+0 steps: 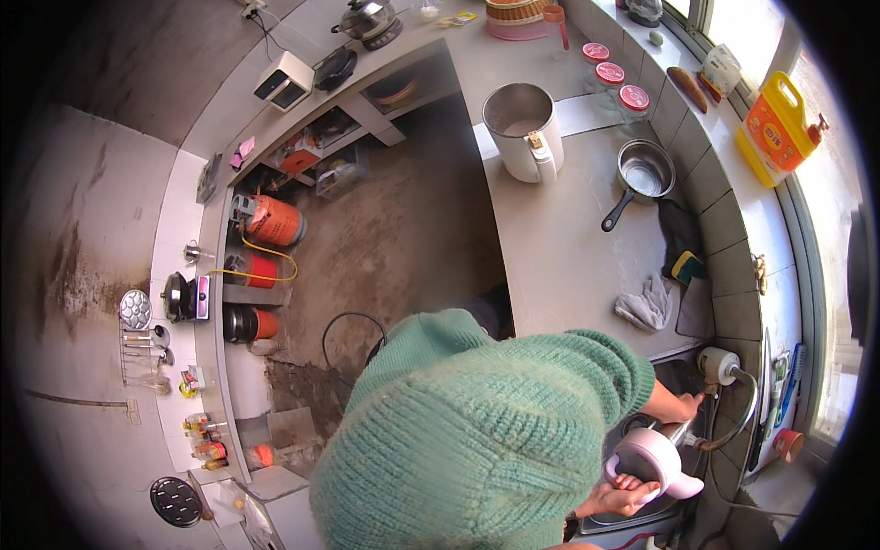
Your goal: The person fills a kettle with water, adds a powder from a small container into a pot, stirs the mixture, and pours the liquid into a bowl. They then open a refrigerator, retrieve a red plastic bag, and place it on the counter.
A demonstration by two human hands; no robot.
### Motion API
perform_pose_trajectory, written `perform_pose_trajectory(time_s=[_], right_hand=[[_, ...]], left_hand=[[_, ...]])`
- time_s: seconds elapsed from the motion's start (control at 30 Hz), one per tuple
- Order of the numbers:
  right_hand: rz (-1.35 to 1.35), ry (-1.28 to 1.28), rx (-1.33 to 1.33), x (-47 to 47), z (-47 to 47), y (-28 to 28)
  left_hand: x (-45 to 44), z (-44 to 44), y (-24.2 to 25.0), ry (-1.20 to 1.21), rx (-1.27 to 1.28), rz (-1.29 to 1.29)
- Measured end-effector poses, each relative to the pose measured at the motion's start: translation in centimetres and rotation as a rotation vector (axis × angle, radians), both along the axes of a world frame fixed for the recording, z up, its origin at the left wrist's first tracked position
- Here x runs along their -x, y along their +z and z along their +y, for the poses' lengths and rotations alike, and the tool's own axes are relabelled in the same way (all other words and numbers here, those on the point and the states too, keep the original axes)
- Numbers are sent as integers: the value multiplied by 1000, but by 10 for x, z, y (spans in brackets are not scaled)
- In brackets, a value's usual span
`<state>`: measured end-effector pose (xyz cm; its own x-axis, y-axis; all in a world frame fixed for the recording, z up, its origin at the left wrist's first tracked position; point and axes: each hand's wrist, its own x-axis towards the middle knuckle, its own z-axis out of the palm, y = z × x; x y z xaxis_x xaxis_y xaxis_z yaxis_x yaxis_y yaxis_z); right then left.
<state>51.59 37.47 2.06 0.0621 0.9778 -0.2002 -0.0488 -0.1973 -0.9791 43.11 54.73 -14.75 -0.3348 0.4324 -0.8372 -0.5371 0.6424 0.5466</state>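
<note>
My left hand (677, 407) reaches out from a green knitted sleeve over the sink (601, 524), at or very near the metal tap (698, 443); its grip is unclear. Below it, my right hand (617, 498) is closed on a pale pink, ring-shaped plastic vessel part (660, 450) with a handle and a spout-like end, some fingers showing in its opening. The green knitted garment hides much of the arms and the near side of the sink. A white water heater unit (718, 366) sits on the wall by the tap, with a curved metal pipe.
On the counter (550, 275) stand a tall white jug with a steel inside (519, 130), a small steel saucepan (645, 172), lidded glass jars (632, 103), a crumpled cloth (646, 302) and a sponge (686, 267). A yellow detergent bottle (777, 130) stands on the windowsill. Gas cylinder (275, 220) at left.
</note>
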Motion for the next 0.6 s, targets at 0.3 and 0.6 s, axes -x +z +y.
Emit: perform_pose_trajectory(time_s=[0.3,0.6], right_hand=[[11,39,-4,-2,4,6],[42,37,-10,-17,12,19]], left_hand=[[22,-42,80,-615,-379,-380],[4,-16,18,-39,-431,-384]])
